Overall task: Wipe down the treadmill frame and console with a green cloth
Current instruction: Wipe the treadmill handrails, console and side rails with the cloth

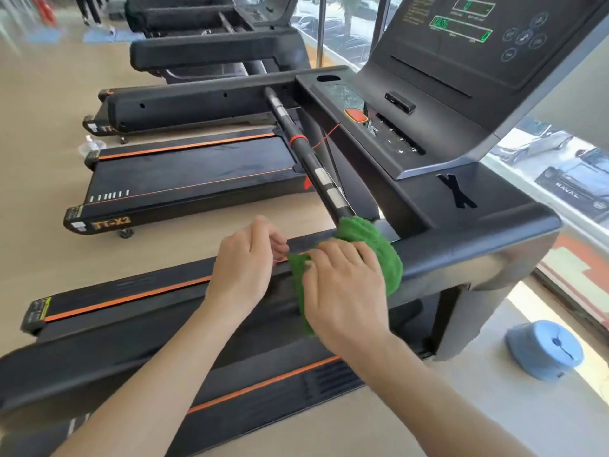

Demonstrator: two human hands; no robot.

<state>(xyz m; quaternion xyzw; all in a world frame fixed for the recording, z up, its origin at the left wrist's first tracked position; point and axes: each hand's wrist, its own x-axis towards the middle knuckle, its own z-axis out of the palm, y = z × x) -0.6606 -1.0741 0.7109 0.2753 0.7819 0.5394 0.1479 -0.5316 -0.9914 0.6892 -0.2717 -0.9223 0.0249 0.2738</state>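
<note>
A green cloth (382,250) is draped over the near black side handrail (461,252) of the treadmill, where the cross handlebar (309,158) meets it. My right hand (342,285) lies flat on the cloth with fingers spread, pressing it onto the rail. My left hand (247,262) is just left of it, fingers curled, pinching the cloth's left corner. The console (468,57) with its lit green display rises at the upper right. Its lower panel has a red stop button (356,115).
A second treadmill (184,179) stands parallel on the left, with more machines behind it. A clear bottle (90,146) sits on the floor by it. A blue round object (545,349) lies on the floor at right. Windows run along the right side.
</note>
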